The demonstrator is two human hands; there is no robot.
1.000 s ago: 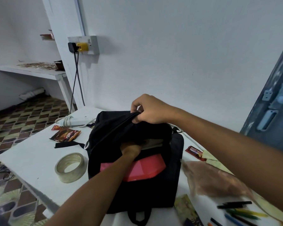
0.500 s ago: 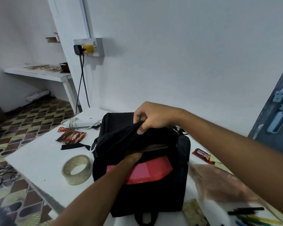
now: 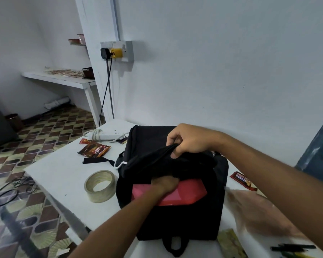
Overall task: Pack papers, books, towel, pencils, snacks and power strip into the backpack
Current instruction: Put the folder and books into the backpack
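A black backpack (image 3: 175,216) lies on the white table (image 3: 63,175). My right hand (image 3: 188,140) grips the top flap of the backpack and holds it up. My left hand (image 3: 164,184) reaches into the opening, its fingers hidden inside, resting over a red item (image 3: 190,192) in the bag. A white power strip (image 3: 108,135) lies at the table's far end. Snack packets lie near it (image 3: 94,149) and right of the bag (image 3: 242,180). A brownish towel (image 3: 257,211) lies on the right, pencils (image 3: 293,247) at the bottom right.
A roll of clear tape (image 3: 100,186) sits left of the backpack. A yellowish book (image 3: 231,244) lies at the near edge. A wall socket (image 3: 117,51) with plugs hangs behind the table. Cables (image 3: 7,190) lie on the tiled floor at left.
My left hand has pushed a little deeper into the backpack. My right hand keeps holding the flap up. The camera view has shifted slightly.
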